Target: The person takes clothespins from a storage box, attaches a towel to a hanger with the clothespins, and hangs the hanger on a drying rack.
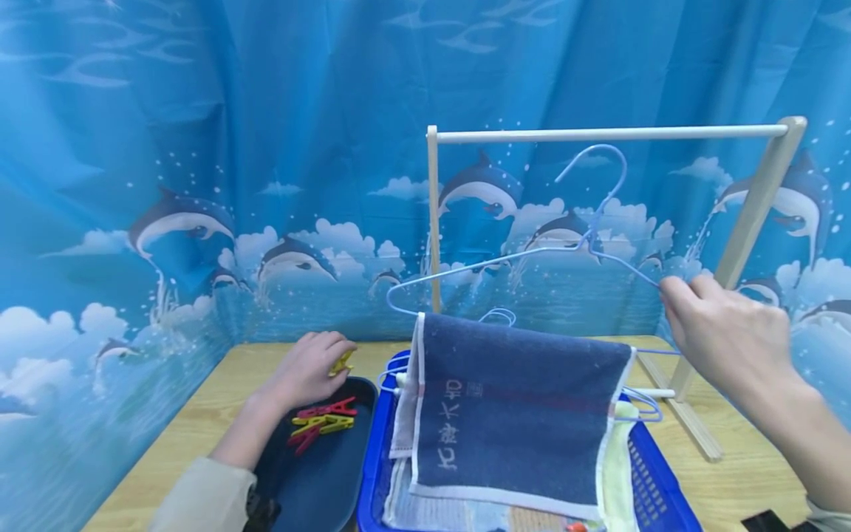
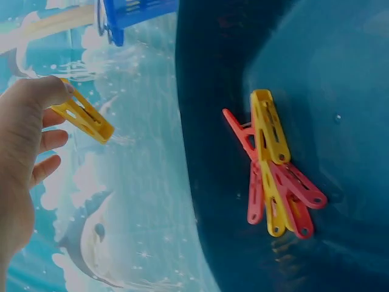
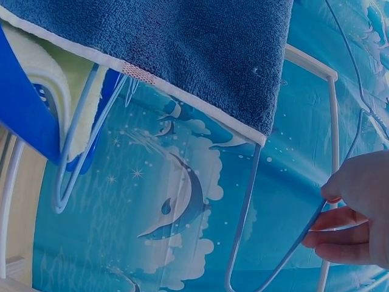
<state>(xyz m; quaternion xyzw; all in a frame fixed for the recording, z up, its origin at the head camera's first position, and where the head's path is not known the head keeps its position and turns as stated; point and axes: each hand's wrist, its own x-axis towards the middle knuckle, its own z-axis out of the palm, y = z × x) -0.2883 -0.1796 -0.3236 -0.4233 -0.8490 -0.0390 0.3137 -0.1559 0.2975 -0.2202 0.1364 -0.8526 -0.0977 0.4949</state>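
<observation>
Btwn L fingers, yellow peg part-hidden; basket cropped

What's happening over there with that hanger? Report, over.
Left grip: pinching yellow clothespin near dark tray. Right grip: holding blue hanger by its shoulder. Navy towel: draped over hanger's bar, above blue basket. Nothing seen blocking either grip.

1. Through the head view I'm looking forward and down from farthest back, across the blue towel to the dolphin curtain.
2. Through the left wrist view, turned sideways, I'm peering closely past the left hand into the dark tray; the head view is sharing its clothespins.
3. Through the right wrist view, also sideways, I'm facing the towel's edge closely, beside the right hand; the head view is sharing the hanger.
</observation>
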